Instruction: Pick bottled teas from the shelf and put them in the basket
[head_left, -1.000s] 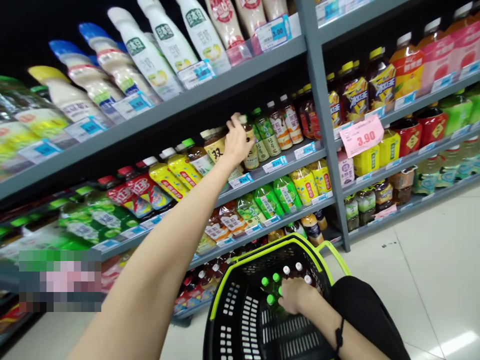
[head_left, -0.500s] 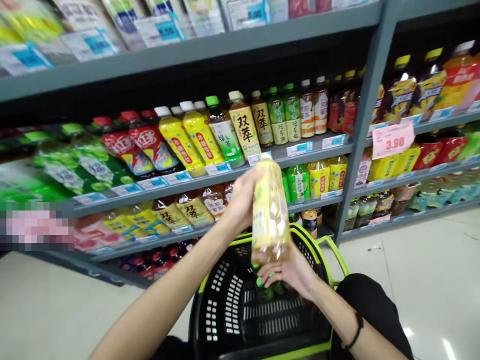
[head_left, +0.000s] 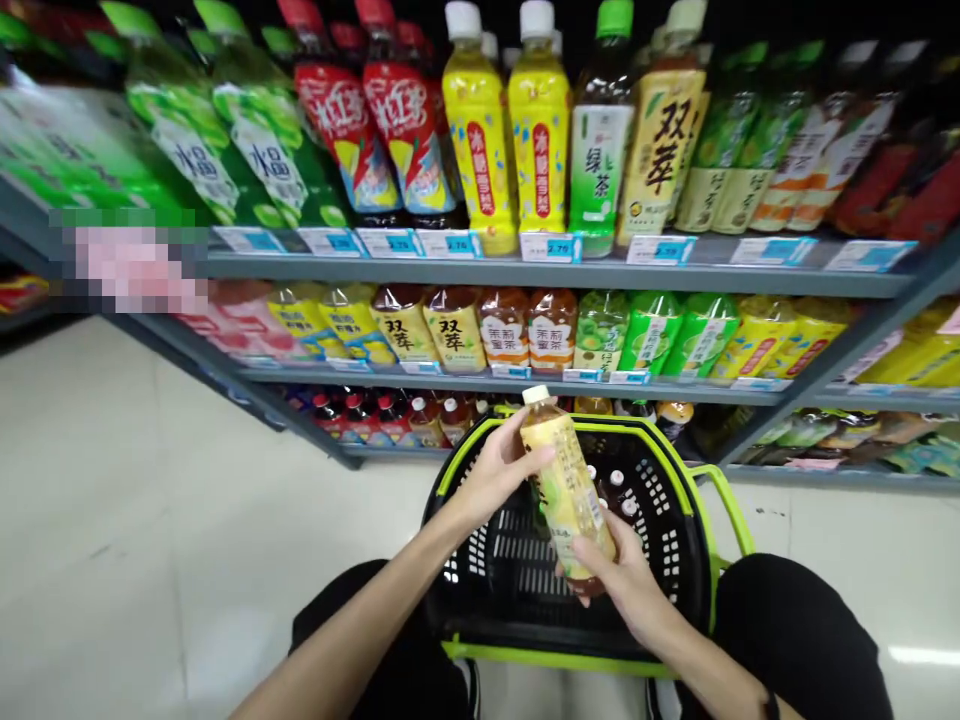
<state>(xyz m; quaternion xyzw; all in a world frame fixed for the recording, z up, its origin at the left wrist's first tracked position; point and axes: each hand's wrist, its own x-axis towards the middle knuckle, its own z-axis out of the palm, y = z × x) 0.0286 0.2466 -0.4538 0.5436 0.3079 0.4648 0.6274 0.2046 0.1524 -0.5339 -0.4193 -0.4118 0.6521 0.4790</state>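
A tilted bottle (head_left: 571, 495) with a pale yellow label and a cream cap is held over a black basket (head_left: 517, 618) with lime-green trim. Around its upper part, near the cap, my left hand (head_left: 501, 470) is wrapped. My right hand (head_left: 619, 565) grips the lower end, thumb across the label, fingers partly hidden beneath. Inside the basket, behind the held bottle, several bottles with whitish caps (head_left: 616, 478) show; their bodies are mostly hidden.
Shelves of drinks run across the front, with price tags along the upper shelf edge (head_left: 480, 270). A lime-green handle (head_left: 731, 505) sticks out at the basket's right. My black-clad knees (head_left: 795, 630) flank the basket. Pale tiled floor (head_left: 112, 500) lies at the left.
The bottle has come down and closer over the basket, its label now turned up. My right hand, earlier at its base with fingers spread, now grips it. The view has tilted down and shifted left.
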